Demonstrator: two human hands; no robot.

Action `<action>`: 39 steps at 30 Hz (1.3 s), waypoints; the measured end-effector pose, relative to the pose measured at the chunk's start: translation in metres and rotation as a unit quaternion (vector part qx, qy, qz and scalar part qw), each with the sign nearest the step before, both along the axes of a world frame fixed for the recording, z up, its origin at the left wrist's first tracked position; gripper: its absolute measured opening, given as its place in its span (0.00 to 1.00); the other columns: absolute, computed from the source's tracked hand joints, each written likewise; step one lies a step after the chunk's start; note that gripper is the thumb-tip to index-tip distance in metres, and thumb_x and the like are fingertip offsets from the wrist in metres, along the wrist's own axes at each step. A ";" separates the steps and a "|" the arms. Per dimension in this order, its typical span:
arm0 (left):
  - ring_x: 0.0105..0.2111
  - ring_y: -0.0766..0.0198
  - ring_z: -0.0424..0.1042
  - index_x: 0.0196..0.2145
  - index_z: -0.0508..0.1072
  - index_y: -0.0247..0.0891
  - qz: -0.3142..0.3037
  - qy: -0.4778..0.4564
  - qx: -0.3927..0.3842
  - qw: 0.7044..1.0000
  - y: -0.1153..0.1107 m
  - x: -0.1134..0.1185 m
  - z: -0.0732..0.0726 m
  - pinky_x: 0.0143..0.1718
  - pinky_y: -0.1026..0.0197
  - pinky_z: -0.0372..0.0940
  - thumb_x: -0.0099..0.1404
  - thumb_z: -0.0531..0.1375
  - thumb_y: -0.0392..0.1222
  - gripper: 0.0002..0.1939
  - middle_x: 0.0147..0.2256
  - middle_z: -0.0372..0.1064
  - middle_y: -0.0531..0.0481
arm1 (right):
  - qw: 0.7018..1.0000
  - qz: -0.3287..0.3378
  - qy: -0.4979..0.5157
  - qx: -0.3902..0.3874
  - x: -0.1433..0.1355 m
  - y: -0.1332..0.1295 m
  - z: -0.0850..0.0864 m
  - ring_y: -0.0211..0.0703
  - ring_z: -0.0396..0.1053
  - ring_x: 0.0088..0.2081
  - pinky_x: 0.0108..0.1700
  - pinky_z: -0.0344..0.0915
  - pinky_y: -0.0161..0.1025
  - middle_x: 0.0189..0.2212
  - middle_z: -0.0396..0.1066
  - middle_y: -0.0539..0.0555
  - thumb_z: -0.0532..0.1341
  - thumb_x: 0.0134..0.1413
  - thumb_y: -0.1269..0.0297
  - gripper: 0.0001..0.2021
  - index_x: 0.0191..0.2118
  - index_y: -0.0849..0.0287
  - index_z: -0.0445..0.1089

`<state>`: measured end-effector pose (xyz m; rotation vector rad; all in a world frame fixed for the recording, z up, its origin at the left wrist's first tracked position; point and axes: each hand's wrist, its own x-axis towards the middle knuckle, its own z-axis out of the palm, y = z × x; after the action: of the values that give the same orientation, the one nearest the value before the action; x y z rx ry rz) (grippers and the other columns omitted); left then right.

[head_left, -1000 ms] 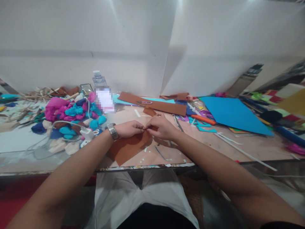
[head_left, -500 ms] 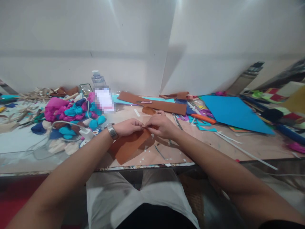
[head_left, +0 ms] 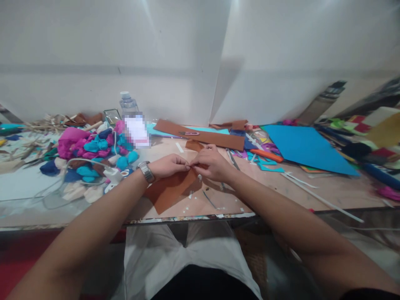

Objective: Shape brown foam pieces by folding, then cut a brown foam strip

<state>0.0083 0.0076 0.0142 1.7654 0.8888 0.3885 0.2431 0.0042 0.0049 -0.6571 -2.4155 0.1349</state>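
The brown sheet (head_left: 171, 191) lies slanted at the near edge of the worktop (head_left: 228, 204), between the arms, its near corner toward the person. The left hand (head_left: 168, 166) pinches its far edge between thumb and forefinger; the right hand (head_left: 211, 163) meets it there, fingers closed together on the brown material, though the exact grip is partly hidden.

It should handle as light and soft, like felt or thin foam; which of the two, I cannot tell. It would likely bend easily and crease or stretch if pulled hard, and its matte face does not look slippery. An edge or corner, pinched lightly, seems the best hold, with a flat palm to steady the rest.

Farther off, snips (head_left: 190, 133) rest on a brown strip (head_left: 215, 140). The phone (head_left: 137, 131) has a blurred-out screen, and I can read no label on the bottle (head_left: 128, 104) or the orange cutter (head_left: 266, 156).
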 end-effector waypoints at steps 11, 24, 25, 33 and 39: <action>0.25 0.70 0.50 0.33 0.77 0.32 0.031 -0.008 0.002 0.999 0.002 -0.002 -0.002 0.28 0.63 0.46 0.65 0.62 0.62 0.25 0.24 0.60 0.55 | 1.000 -0.019 0.007 -0.020 0.000 -0.001 0.002 0.45 0.74 0.41 0.57 0.49 0.51 0.36 0.80 0.52 0.63 0.63 0.65 0.06 0.40 0.54 0.79; 0.27 0.68 0.53 0.31 0.78 0.32 0.027 0.018 0.095 0.995 0.002 0.002 -0.001 0.31 0.62 0.49 0.68 0.58 0.57 0.23 0.25 0.60 0.54 | 0.999 -0.047 -0.001 -0.027 -0.003 -0.002 0.002 0.46 0.72 0.41 0.54 0.48 0.50 0.35 0.81 0.52 0.65 0.62 0.65 0.04 0.37 0.54 0.79; 0.27 0.68 0.53 0.31 0.77 0.32 0.022 0.019 0.103 0.994 0.002 0.002 -0.001 0.31 0.62 0.50 0.68 0.58 0.58 0.24 0.25 0.60 0.54 | 0.998 -0.053 -0.002 -0.030 -0.003 -0.002 0.002 0.46 0.71 0.42 0.53 0.48 0.50 0.35 0.81 0.52 0.65 0.62 0.65 0.04 0.37 0.54 0.79; 0.27 0.68 0.55 0.30 0.75 0.32 0.024 0.035 0.146 0.988 -0.002 0.006 0.003 0.32 0.62 0.52 0.70 0.57 0.57 0.24 0.25 0.59 0.55 | 0.996 -0.076 0.007 -0.043 -0.004 -0.004 0.003 0.49 0.68 0.45 0.53 0.49 0.50 0.34 0.78 0.54 0.64 0.61 0.66 0.04 0.36 0.56 0.78; 0.27 0.67 0.57 0.30 0.75 0.33 0.020 0.071 0.189 0.979 -0.003 0.006 0.003 0.31 0.62 0.52 0.70 0.56 0.55 0.22 0.24 0.61 0.55 | 0.994 -0.084 -0.003 -0.073 -0.004 -0.002 -0.001 0.50 0.67 0.46 0.53 0.50 0.50 0.34 0.77 0.54 0.65 0.61 0.67 0.04 0.36 0.56 0.78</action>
<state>0.0142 0.0048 0.0169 2.1470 1.0023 0.4870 0.2387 0.0023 0.0039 -0.9250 -2.3602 0.2401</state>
